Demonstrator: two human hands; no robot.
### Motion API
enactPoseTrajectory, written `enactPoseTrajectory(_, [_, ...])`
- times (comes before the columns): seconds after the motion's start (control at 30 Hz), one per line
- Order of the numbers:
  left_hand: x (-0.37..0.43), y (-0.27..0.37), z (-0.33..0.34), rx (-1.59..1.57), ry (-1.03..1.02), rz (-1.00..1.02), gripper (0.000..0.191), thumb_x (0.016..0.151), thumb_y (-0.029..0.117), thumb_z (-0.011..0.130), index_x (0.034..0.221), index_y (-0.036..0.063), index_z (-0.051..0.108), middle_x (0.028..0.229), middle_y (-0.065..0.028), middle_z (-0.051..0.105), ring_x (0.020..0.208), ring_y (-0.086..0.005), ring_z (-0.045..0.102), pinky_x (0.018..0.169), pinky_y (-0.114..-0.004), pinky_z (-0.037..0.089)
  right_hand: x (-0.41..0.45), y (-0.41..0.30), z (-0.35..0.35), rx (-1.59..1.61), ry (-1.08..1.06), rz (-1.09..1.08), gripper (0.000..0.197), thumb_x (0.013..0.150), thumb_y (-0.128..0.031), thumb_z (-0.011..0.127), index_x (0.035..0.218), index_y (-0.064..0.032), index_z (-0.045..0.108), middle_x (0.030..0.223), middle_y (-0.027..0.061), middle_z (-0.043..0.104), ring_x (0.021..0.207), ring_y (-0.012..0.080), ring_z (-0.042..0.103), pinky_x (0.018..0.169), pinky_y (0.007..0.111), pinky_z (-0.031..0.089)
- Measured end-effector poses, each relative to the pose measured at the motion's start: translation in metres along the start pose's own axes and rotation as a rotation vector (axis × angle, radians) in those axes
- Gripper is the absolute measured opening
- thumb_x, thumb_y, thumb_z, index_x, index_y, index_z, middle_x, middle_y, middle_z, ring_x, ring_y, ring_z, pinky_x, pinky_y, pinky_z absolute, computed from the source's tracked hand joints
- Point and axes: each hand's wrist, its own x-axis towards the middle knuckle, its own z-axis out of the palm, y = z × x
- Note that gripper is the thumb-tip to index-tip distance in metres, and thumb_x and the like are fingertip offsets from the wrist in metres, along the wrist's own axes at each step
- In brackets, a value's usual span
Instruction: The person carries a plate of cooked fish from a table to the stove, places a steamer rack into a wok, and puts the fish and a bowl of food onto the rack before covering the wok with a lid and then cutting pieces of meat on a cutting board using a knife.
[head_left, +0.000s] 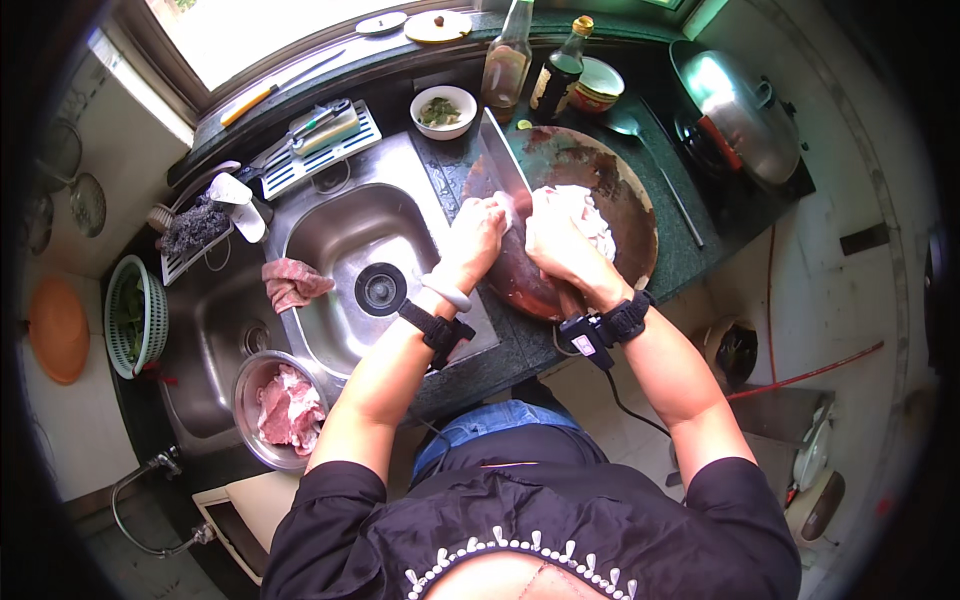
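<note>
A round wooden chopping board lies on the dark counter to the right of the sink. My right hand is closed round the wooden handle of a cleaver, whose broad blade stands on edge over the board and points away from me. Just left of the blade, my left hand holds a pale piece of food, probably meat, with bent fingers. Beyond my right hand, a heap of whitish sliced pieces rests on the board. The blade's lower edge is partly hidden by my hands.
Left of the board is a steel double sink, with a metal bowl of raw meat at its near edge. Behind the board stand a white bowl with greens, a glass bottle and a dark sauce bottle. A ladle lies right.
</note>
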Motion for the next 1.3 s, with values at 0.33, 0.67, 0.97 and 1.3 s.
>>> enactPoseTrajectory(0.33, [0.001,0.004,-0.001,-0.021,-0.129,-0.049,0.014,0.083,0.007,0.053,0.085,-0.0005,0.065,0.094,-0.0151,0.063,0.091,-0.0324,0.056,0.086,-0.040,0.045,0.014,-0.024,0.002,0.356,-0.064,0.250,0.033,0.089,-0.010,0.046,0.119,0.0058,0.046,0.093,0.0339,0.062,0.091,0.0463,0.063,0.077,0.050,0.051])
enactPoseTrajectory(0.67, [0.003,0.001,-0.003,-0.034,-0.085,-0.035,0.012,0.083,0.007,0.057,0.084,0.0005,0.067,0.093,-0.0137,0.064,0.091,-0.0315,0.058,0.086,-0.039,0.046,-0.020,-0.010,0.003,0.098,-0.033,0.094,0.016,0.084,-0.004,0.047,0.085,0.0091,0.056,0.067,0.0240,0.058,0.064,0.0373,0.062,0.065,0.045,0.052])
enactPoseTrajectory(0.97, [0.001,-0.010,-0.001,-0.006,-0.008,0.073,0.012,0.081,0.008,0.060,0.086,0.0003,0.067,0.094,-0.0155,0.065,0.090,-0.0322,0.060,0.085,-0.040,0.047,-0.094,-0.049,-0.066,0.461,-0.408,0.661,0.025,0.095,-0.009,0.040,0.115,0.0065,0.038,0.060,0.0220,0.060,0.038,0.0293,0.057,0.038,0.039,0.048])
enactPoseTrajectory(1.3, [-0.017,-0.008,-0.023,-0.195,0.073,-0.204,0.010,0.078,0.010,0.069,0.081,0.0008,0.070,0.085,-0.0141,0.066,0.080,-0.0320,0.065,0.076,-0.039,0.052,-0.089,-0.068,-0.083,0.433,-0.347,0.639,0.033,0.099,-0.013,0.042,0.127,0.0046,0.038,0.062,0.0161,0.061,0.041,0.0206,0.057,0.041,0.035,0.048])
